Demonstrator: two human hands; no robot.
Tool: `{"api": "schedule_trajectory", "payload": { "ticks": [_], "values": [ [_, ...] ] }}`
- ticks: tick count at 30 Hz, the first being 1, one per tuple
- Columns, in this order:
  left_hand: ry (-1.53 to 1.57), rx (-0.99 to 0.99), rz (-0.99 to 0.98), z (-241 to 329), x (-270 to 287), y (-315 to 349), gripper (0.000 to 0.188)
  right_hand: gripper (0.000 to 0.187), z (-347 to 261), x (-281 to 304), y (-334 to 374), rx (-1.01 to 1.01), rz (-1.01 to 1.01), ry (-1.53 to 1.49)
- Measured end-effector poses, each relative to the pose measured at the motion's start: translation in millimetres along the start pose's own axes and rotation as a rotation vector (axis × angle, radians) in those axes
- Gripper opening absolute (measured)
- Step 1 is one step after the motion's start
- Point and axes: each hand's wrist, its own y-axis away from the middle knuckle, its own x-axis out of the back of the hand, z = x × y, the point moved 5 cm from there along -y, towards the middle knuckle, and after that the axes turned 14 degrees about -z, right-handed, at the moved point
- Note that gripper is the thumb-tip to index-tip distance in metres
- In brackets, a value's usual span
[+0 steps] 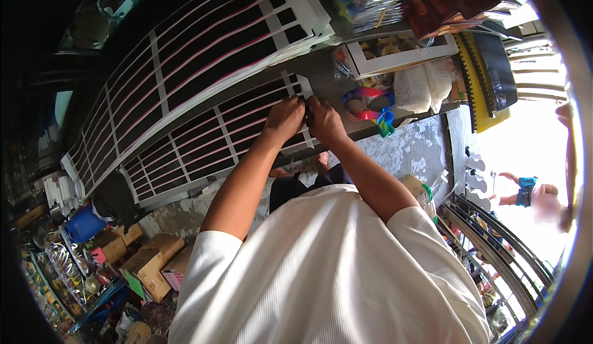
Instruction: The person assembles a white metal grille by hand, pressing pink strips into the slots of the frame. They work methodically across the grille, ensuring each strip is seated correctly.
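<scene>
My left hand point(286, 119) and my right hand point(325, 122) come together over the right end of a long black sheet point(204, 137) crossed by pale pink-white strips and grey bands. Both hands have their fingers curled closed. Something small and dark shows between them, largely covered by my fingers, so its kind is unclear. The sheet lies along the near edge of a dark table point(324, 66). Behind it lies a larger stack of similar striped black sheets point(204, 53) with white edges.
To the right are a coiled rainbow ribbon point(386, 116), a bubble-wrapped bundle point(420, 87), a white-rimmed box point(404, 63) and yellow and black spiral-bound books point(472, 84). Cardboard boxes point(148, 267) and a blue container point(88, 221) stand lower left. Another person point(534, 189) is outside at right.
</scene>
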Motion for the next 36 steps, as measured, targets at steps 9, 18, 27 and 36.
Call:
{"api": "schedule_trajectory", "payload": {
  "ticks": [9,18,27,36],
  "values": [
    [0.043,0.019,0.003,0,-1,3,0.016,0.047,-5,4,0,-0.006,0.016,-0.036],
    [0.026,0.084,-0.022,-1,2,9,0.018,0.043,-2,4,2,0.051,0.049,-0.051],
    [0.180,0.168,0.132,-11,3,35,0.027,0.034,7,4,-1,0.098,0.049,-0.055],
    [0.161,0.790,0.333,-136,-24,188,0.044,0.036,-3,16,-18,0.115,0.203,-0.022]
  ]
}}
